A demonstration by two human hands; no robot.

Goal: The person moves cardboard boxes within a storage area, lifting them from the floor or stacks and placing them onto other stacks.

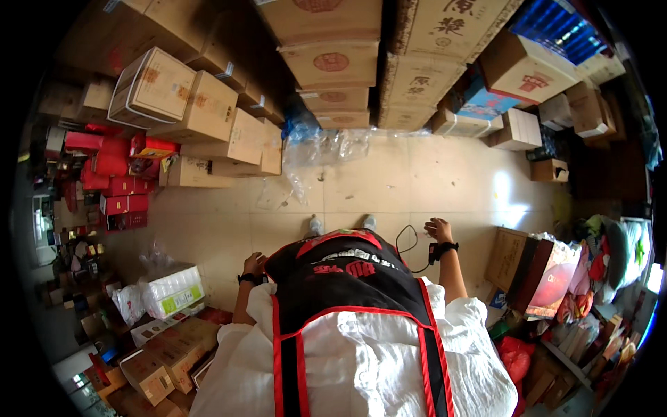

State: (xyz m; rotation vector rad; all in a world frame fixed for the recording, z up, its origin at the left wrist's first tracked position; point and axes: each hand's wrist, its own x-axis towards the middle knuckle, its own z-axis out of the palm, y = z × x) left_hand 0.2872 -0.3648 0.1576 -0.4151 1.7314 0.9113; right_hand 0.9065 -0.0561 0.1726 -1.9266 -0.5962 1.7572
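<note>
My right hand (438, 229) hangs out to my right above the tiled floor, its fingers loosely apart and nothing in them. Around that wrist is a black band (442, 249), from which a thin black cable (400, 240) loops toward my apron. At my left side, my left hand (255, 264) hangs low next to the edge of the black apron (340, 278) with red trim. Its fingers look loose and show only in part; I see nothing held. Another black band (249, 278) circles the left wrist.
Tall stacks of cardboard cartons (332, 64) stand ahead. Clear plastic wrap (326, 149) lies at their foot. More cartons (236, 139) and red boxes (125, 203) are at left. A wrapped white pack (174, 288) sits left behind me, and a large box (511, 257) stands at right.
</note>
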